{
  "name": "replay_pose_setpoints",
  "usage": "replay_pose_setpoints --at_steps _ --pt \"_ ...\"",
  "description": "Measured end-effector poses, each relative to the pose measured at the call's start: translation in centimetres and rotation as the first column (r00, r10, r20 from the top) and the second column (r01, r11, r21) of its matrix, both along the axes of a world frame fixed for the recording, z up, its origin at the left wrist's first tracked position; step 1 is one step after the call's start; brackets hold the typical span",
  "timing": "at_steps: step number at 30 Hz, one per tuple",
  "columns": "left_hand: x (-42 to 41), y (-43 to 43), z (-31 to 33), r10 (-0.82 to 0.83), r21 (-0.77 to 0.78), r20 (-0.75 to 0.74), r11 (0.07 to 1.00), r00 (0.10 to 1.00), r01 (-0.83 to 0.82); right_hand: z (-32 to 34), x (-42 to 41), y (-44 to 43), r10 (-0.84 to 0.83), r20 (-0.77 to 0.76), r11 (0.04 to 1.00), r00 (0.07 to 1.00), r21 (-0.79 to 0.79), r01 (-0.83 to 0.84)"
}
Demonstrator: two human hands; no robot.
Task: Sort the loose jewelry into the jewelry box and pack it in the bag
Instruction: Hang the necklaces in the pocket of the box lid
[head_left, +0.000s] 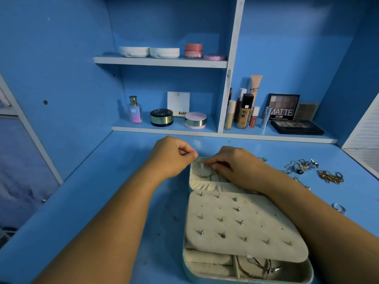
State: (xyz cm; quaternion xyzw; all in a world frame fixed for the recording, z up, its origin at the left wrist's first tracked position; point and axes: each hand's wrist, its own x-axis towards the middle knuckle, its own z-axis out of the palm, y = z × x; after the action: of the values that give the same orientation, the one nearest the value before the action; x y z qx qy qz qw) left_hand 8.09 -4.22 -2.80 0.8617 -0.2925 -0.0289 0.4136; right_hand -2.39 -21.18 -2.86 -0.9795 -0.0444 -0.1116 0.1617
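Pinching a thin chain [205, 175] between the curled fingertips of the right hand [235, 168], over the padded lid [192, 179] of the jewelry box [185, 261]; pinching with the left hand [172, 158] too, thumb against forefinger just left of that grip at the lid's far edge, probably on the same chain's end, though too fine there to see for sure; draped below both pinches, inside the lid, above its gathered pocket [209, 186]; nearer than the grip, tilted over the open base, a cream earring panel [242, 226] set with small earrings [235, 199]; under its near edge, further chains [262, 265] in a compartment of the base, padded rolls [207, 260] to their left; right of the grip, well apart on the blue desk [123, 201], a heap of loose jewelry [303, 166], then a gold chain [330, 177], and nearer, a ring [338, 208]; beyond the grip, shelves [162, 62] holding white compacts [134, 51], a perfume bottle [135, 110] and eyeshadow palettes [297, 127].
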Motion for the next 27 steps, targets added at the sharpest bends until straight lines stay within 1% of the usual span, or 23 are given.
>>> replay_pose_setpoints --at_steps 3,6,9,15,17,21,23,27 --pt "-0.3 -0.1 0.0 -0.008 -0.038 0.060 0.999 0.998 0.010 0.0 0.1 0.0 -0.004 -0.015 1.000 1.000 -0.029 0.003" --pt "-0.5 -0.3 -0.1 -0.002 -0.062 0.109 0.998 0.994 0.009 0.0 0.0 0.0 -0.017 0.010 1.000 1.000 0.010 0.017" --pt "-0.5 -0.5 -0.3 0.012 -0.048 0.128 0.999 0.992 -0.006 0.1 0.0 0.2 -0.029 0.035 0.999 0.999 0.013 0.029" --pt "-0.4 -0.7 -0.6 0.051 -0.040 0.155 0.998 0.987 -0.046 0.1 0.1 -0.1 -0.110 0.083 0.993 0.990 -0.021 0.112" --pt "-0.3 -0.7 -0.6 0.055 -0.035 0.157 0.998 0.986 -0.051 0.1 0.0 -0.1 -0.110 0.083 0.993 0.990 -0.029 0.113" --pt "-0.3 -0.6 -0.6 0.055 -0.018 0.164 0.998 0.985 -0.053 0.2 -0.1 0.0 -0.079 0.014 0.996 0.997 -0.036 0.079" --pt "-0.2 -0.4 -0.5 0.034 0.000 0.166 0.999 0.985 -0.035 0.2 -0.1 0.0 -0.074 0.005 0.997 0.997 -0.034 0.074" --pt "-0.1 0.3 0.4 -0.034 0.112 0.104 0.993 0.994 0.022 0.3 -0.4 0.1 -0.038 0.017 0.999 0.999 -0.021 0.039"
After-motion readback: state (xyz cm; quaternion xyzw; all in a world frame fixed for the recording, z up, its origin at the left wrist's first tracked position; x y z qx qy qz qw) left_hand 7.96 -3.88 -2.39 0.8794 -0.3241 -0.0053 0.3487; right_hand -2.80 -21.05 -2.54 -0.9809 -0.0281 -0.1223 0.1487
